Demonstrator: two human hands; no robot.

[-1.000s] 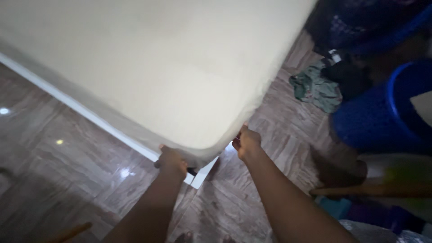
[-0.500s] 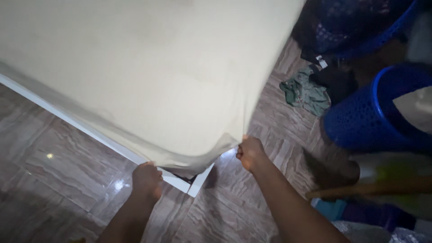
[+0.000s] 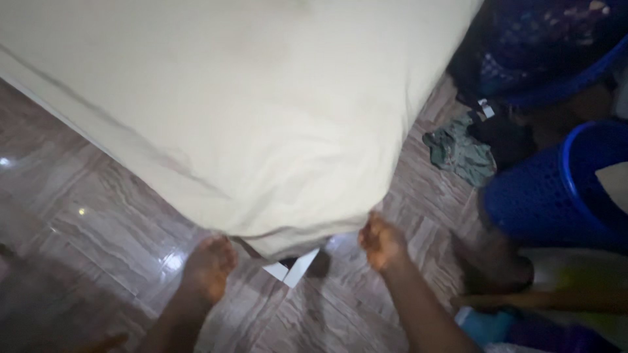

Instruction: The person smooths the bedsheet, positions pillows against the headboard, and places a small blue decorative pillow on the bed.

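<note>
Below, two hands, left hand [image 3: 208, 263] and right hand [image 3: 381, 243], fingers gripping one cream sheet [image 3: 261, 131], two blue baskets [image 3: 556, 196].

Count, quick: 2 hands, the left hand [image 3: 208, 263] and right hand [image 3: 381, 241], both w/ fingers curled at the bottom edge of 1 cream sheet [image 3: 248, 117] over the mattress corner; 1 white bed-frame corner [image 3: 296, 268] peeks out below. 2 blue perforated plastic baskets, 1 near basket [image 3: 556, 196] at right and 1 far basket [image 3: 549, 52] up top, plus 1 crumpled green cloth [image 3: 458, 153] on the floor, and approx. 1 dark clothing pile [image 3: 504, 134] beside it, too blurry to split further.
</note>
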